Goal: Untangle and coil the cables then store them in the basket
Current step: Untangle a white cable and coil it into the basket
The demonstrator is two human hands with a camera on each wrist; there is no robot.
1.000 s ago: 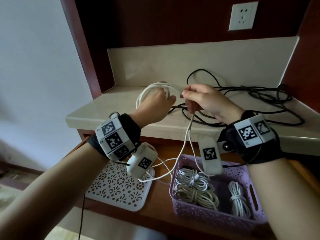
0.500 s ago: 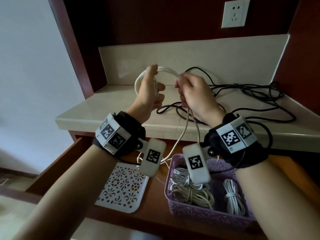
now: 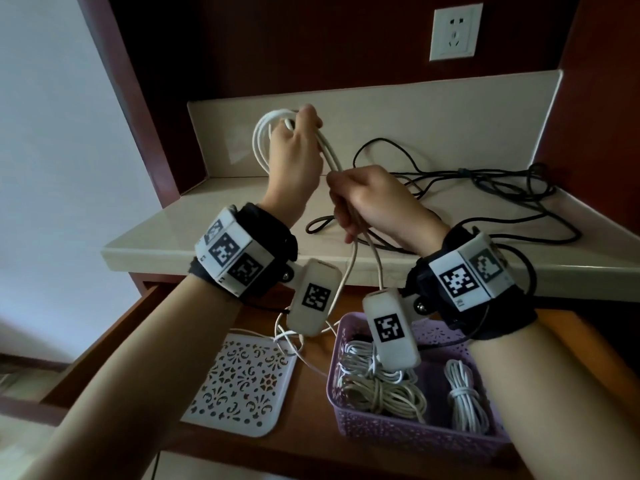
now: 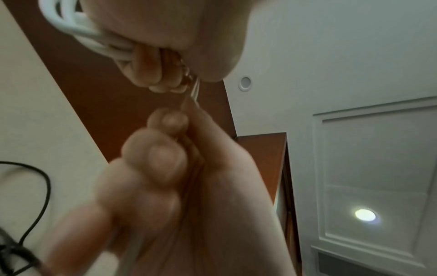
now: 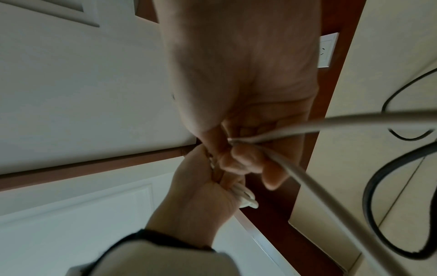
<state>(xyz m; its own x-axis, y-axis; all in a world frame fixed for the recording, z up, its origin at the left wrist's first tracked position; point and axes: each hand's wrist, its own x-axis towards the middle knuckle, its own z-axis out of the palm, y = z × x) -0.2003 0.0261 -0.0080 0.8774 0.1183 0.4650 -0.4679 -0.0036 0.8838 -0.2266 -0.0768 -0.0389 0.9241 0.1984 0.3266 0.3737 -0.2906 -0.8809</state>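
Basket (image 3: 398,434) only in head view

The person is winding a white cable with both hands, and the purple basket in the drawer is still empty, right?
Not quite. Both hands, left hand and right hand, do hold the white cable, but the purple basket isn't empty: the head view shows coiled cable bundles already lying in it.
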